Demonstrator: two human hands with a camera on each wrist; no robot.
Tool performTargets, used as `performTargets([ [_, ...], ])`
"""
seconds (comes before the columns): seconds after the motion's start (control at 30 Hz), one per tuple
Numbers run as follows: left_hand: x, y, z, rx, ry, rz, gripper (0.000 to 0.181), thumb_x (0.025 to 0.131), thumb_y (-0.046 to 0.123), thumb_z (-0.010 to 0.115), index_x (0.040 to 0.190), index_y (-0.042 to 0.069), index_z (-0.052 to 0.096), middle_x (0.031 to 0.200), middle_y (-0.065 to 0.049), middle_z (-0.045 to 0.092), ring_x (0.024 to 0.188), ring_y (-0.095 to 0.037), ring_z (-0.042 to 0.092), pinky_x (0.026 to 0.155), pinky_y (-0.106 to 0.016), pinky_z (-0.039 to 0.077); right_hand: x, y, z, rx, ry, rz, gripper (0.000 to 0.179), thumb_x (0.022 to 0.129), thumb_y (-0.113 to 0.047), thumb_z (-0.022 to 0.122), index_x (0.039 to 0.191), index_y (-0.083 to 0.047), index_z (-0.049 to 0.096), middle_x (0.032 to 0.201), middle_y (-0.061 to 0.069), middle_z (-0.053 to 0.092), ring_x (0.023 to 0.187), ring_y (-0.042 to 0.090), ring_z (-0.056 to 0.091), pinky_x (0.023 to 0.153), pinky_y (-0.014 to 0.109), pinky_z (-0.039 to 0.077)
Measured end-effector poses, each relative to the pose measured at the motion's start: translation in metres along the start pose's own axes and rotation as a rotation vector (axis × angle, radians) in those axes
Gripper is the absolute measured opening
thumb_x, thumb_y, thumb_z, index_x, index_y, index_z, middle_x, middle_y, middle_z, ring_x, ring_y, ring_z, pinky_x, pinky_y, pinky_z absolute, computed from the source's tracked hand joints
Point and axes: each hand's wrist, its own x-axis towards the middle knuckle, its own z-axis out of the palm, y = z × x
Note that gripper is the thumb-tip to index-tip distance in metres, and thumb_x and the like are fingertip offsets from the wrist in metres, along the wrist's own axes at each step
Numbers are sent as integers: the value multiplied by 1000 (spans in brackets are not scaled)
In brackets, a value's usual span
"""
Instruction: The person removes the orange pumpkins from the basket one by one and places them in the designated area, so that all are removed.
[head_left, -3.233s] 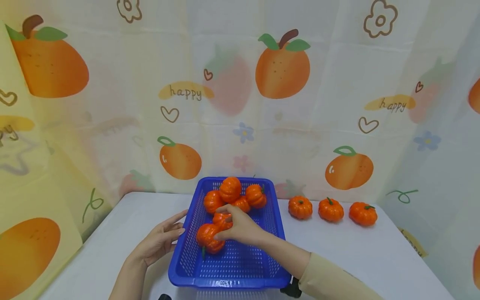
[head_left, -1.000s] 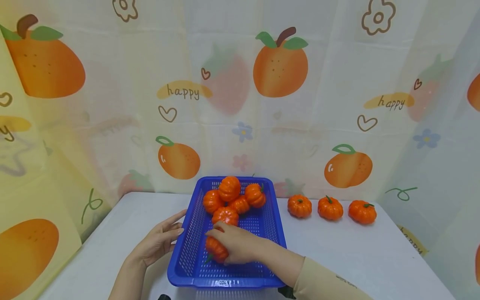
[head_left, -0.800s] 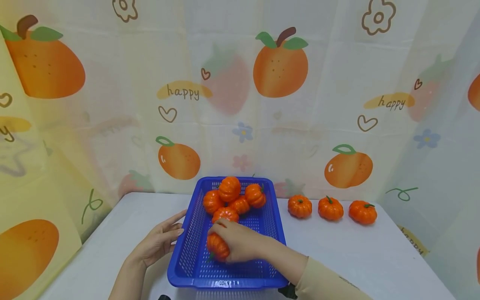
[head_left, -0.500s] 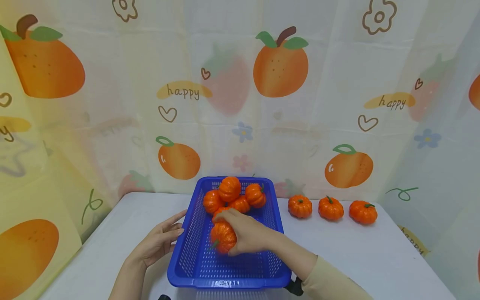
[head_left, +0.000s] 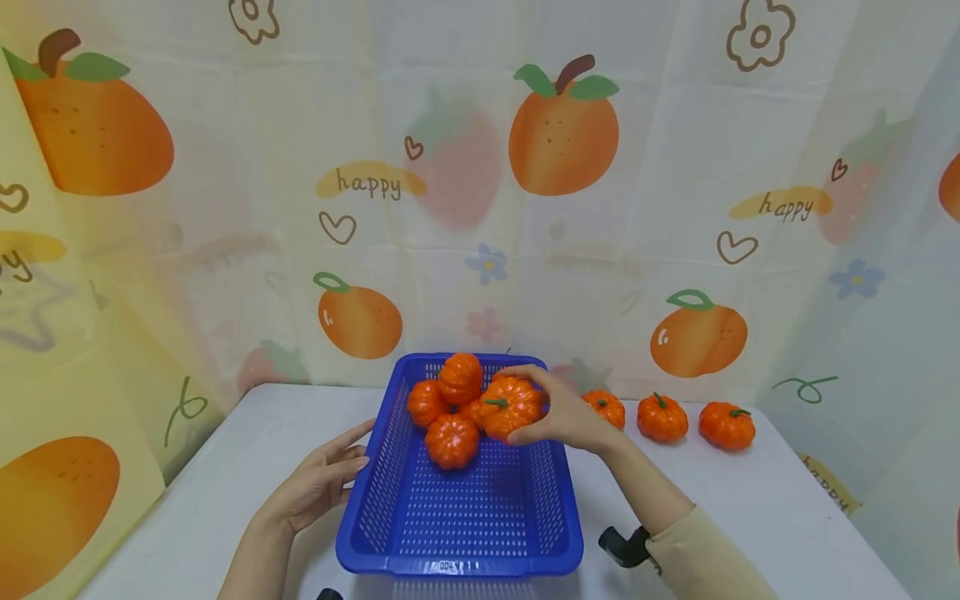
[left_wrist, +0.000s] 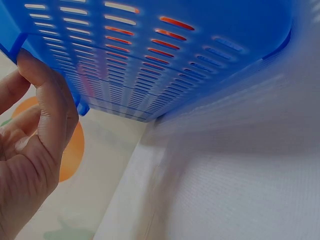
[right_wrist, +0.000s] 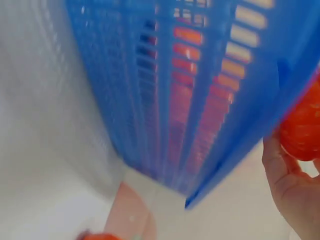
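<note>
The right hand [head_left: 566, 412] is gripping a small orange ribbed plastic pumpkin [head_left: 510, 407], fingers curled round its far side and thumb under its near side, and is holding it over the far right corner of the blue perforated plastic basket [head_left: 457, 533], just inside the right wall. The pumpkin's green stem is pointing left, toward the pile, so the fruit is lying on its side in the grip. Four loose orange pumpkins [head_left: 452, 441] are sitting just left of it at the basket's far end, close enough to be touching. The left hand [head_left: 318, 487] is resting with straight fingers against the basket's left wall, holding nothing. Three more pumpkins [head_left: 663, 418] are standing in a row on the white table [head_left: 757, 508] to the right, the basket's right wall lying between them and the held one
</note>
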Motion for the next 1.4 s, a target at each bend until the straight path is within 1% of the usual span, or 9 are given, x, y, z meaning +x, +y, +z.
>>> performTargets([
  [0.2,0,0,0,-3,-4,2,69,104,12,44,159,5,2,114,4,65,101,-8,69,87,-28,59,-10,20,-28,161,58,12,80,80,-20,80,148,-19,38,152,15,38,127,36,53,96,40,57],
  [0.33,0,-1,-1,-4,-6,4,69,104,11,44,159,6,2,114,4,64,101,-8,69,87,-28,59,-17,32,-42,207,113,30,77,82,-15,77,148,-20,37,154,15,37,119,32,59,90,33,58],
  [0.47,0,-1,-1,-12,-12,8,69,104,11,43,159,5,1,114,4,65,101,-8,70,87,-28,59,-25,47,-53,213,175,84,76,83,-14,76,149,-19,38,153,15,39,112,27,62,86,29,59],
  [0.6,0,-1,-1,-23,-19,10,69,104,10,43,158,5,1,114,4,65,101,-8,70,87,-28,59,-35,62,-63,197,214,148,75,84,-19,74,149,-20,37,152,12,39,119,26,57,93,32,56],
  [0.73,1,-1,-1,-19,-20,8,69,104,11,43,159,5,1,114,4,65,101,-8,69,87,-28,59,-46,74,-73,205,225,205,75,84,-22,72,150,-22,35,152,11,37,130,30,47,102,41,52],
  [0.93,1,0,-1,-11,-9,4,69,104,10,43,159,6,2,112,4,63,100,-7,69,87,-27,59,-61,93,-83,234,202,287,78,84,-21,72,152,-22,34,156,15,29,138,35,36,108,48,48],
  [1.2,1,0,0,-5,8,-7,70,103,12,45,159,7,3,113,4,63,100,-7,69,87,-28,59,-79,114,-89,288,134,395,78,86,-18,71,153,-15,31,159,21,20,140,40,30,102,41,53],
  [1.33,1,0,0,7,19,-12,70,103,14,46,159,7,4,113,4,63,100,-8,69,87,-28,59,-84,123,-90,260,76,451,80,86,-20,71,153,-11,27,161,27,12,145,47,22,103,45,52],
  [1.4,1,0,0,14,20,-12,70,104,14,45,159,8,4,113,4,63,101,-8,69,88,-28,59,-86,128,-90,235,56,473,80,86,-21,72,152,-11,29,160,27,15,143,47,26,103,46,52],
])
